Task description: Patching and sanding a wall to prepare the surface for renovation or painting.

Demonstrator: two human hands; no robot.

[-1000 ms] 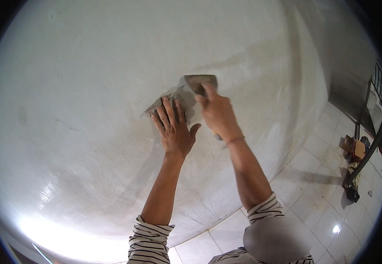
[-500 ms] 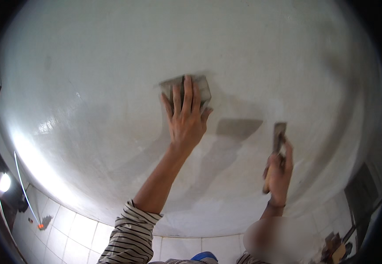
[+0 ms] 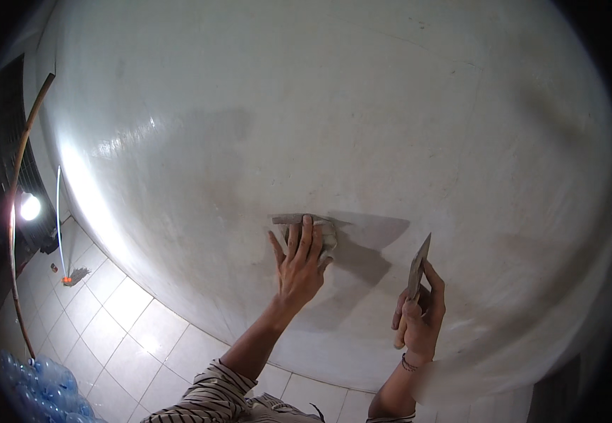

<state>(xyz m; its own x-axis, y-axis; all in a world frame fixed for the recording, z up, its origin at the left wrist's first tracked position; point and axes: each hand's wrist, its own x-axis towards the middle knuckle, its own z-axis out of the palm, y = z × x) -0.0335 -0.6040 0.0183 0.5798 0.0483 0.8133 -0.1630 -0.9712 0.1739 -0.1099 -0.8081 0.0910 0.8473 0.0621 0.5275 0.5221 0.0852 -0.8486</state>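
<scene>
My left hand [image 3: 299, 271] presses a grey, flat-edged pad [image 3: 328, 238] against the pale wall [image 3: 362, 127], its fingers spread over the pad's back. A thin dark strip forms the pad's upper edge; its exact kind is unclear. To the right, my right hand [image 3: 422, 317] is closed round the wooden handle of a trowel [image 3: 417, 268]. The trowel's narrow-looking metal blade points upward, apart from the pad. Shadows of the hands and tools fall on the wall between them.
At the left stand a bent wooden stick [image 3: 25, 134], a lit lamp [image 3: 29, 207] and a mop-like brush [image 3: 75, 276] with a white handle. Blue clear plastic bottles [image 3: 52, 388] lie at the lower left. White floor tiles [image 3: 130, 303] run along the wall's foot.
My left hand has slid down the wall with the pad. The trowel has moved slightly left and down, its blade turned more edge-on. The view has shifted left, bringing in the bottles.
</scene>
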